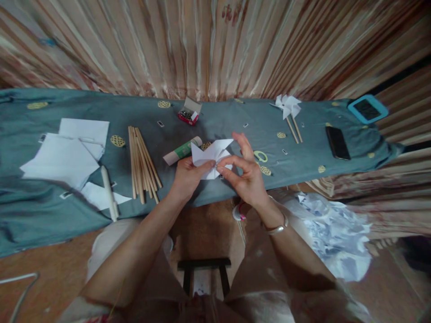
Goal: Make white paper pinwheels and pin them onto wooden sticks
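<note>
My left hand (189, 177) pinches a white paper pinwheel (203, 158) with its thumb near the centre, above the table's front edge. At that centre, the thumb and forefinger of my right hand (248, 177) press together on something too small to make out; the other fingers are raised. Behind the pinwheel lies a green and pale pink glue stick (183, 150), partly covered. A small red box (188, 116) stands farther back with its lid up, holding small metallic pieces. To the left, several wooden sticks (141, 163) lie in a loose bundle.
White paper sheets (63, 157) and a white pen-like tool (107, 193) lie left on the green cloth (229, 121). Finished pinwheels (288, 107) on sticks, a yellow-green ring (260, 156), a phone (337, 142) and a blue-framed device (367, 109) lie right. Paper scraps (336, 233) fill a bag below.
</note>
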